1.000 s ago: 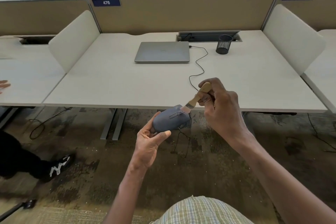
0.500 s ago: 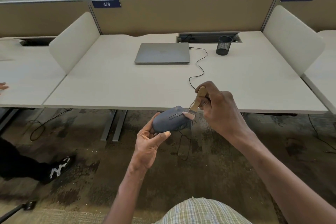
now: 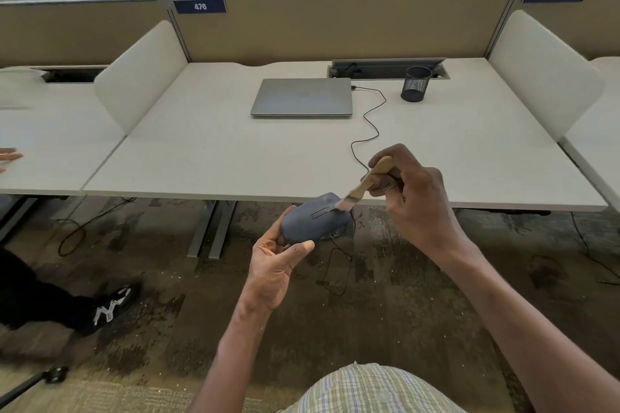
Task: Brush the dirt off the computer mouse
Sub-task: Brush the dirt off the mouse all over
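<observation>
Right now the brushing itself is under way: the left hand (image 3: 273, 265) cradles the grey-blue computer mouse (image 3: 313, 218) from below, thumb and fingers curled round its near end, holding it in the air just off the front edge of the desk (image 3: 201, 157), above the carpet. The right hand (image 3: 414, 203) pinches the wooden handle of a small brush (image 3: 364, 185), its bristles touching the far end of the mouse, beside the scroll wheel. The mouse's cable hangs down from it. I judge the cleaning to be partly done at best; a pale smudge shows near the bristles. The next stroke likely calls for a light sweep away from the body, with the mouse tilted so dirt falls clear.
</observation>
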Demonstrator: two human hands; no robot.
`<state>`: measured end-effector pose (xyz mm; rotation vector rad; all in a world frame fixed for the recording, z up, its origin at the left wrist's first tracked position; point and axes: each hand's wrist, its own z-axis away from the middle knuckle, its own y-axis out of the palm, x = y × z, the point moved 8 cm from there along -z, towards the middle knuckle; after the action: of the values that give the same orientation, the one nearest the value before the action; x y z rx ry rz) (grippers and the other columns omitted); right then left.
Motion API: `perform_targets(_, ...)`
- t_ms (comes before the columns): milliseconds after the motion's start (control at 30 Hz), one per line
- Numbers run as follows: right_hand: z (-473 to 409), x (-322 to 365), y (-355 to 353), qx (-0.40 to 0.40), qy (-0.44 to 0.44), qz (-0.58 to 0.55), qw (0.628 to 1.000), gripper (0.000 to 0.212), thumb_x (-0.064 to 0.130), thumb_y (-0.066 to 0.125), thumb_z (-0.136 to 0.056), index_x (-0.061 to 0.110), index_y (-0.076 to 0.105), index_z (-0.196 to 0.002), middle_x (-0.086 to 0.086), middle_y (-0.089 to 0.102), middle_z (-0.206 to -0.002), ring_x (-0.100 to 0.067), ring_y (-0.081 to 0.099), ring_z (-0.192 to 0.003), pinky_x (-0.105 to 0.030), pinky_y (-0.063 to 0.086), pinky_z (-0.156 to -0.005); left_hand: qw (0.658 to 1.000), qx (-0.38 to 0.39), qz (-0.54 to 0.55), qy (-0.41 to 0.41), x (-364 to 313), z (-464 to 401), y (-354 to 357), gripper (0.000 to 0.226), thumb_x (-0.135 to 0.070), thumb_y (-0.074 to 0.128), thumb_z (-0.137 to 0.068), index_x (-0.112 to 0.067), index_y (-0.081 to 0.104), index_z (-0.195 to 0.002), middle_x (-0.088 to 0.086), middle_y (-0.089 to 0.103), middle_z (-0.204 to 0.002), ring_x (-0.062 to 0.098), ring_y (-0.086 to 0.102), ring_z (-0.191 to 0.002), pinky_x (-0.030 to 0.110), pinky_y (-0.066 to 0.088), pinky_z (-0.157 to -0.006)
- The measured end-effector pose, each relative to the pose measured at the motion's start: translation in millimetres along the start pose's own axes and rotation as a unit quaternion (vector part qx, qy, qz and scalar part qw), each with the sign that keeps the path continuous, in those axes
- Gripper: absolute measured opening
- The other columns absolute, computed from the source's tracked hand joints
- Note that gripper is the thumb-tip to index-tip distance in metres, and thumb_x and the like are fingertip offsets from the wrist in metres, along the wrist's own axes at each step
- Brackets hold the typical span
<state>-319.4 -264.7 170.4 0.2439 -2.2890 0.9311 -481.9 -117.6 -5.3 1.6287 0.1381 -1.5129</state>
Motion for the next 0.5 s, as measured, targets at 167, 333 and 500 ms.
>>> perform_targets(167,2.6,3.5,-7.0,-0.014,0.002,0.035,0.999,0.041,-0.02,0.051,-0.086,0.013,0.056,-0.111,0.0,0.07,-0.089,-0.013,0.072,-0.081,-0.026,0.06,-0.068,1.0,-0.003,0.0,0.0,1.7,2.2,-2.5,0.067,0.007,0.078,-0.072,-0.018,0.067,-0.133,0.007,0.077,-0.121,0.021,0.074,-0.112,0.025,0.063,-0.084)
perform_targets(333,11.2,34.7,19.6,0.121,-0.036,-0.027,0.992,0.041,-0.01,0.06,-0.09,0.027,0.054,-0.106,0.008,0.067,-0.082,0.001,0.067,-0.069,-0.012,0.051,-0.054,1.0,0.011,0.001,0.008,0.2,5.2,6.4,0.062,0.008,0.076,-0.074,-0.02,0.071,-0.129,0.012,0.076,-0.121,0.024,0.074,-0.109,0.027,0.064,-0.085)
perform_targets(500,-5.5,47.7,39.4,0.12,-0.062,0.028,0.99,0.036,-0.011,0.061,-0.087,0.015,0.054,-0.112,-0.005,0.066,-0.081,-0.023,0.068,-0.068,-0.039,0.055,-0.055,1.0,0.007,-0.005,0.012,-1.9,6.2,7.3,0.061,0.005,0.081,-0.073,-0.024,0.074,-0.126,0.012,0.074,-0.125,0.025,0.073,-0.115,0.027,0.063,-0.086)
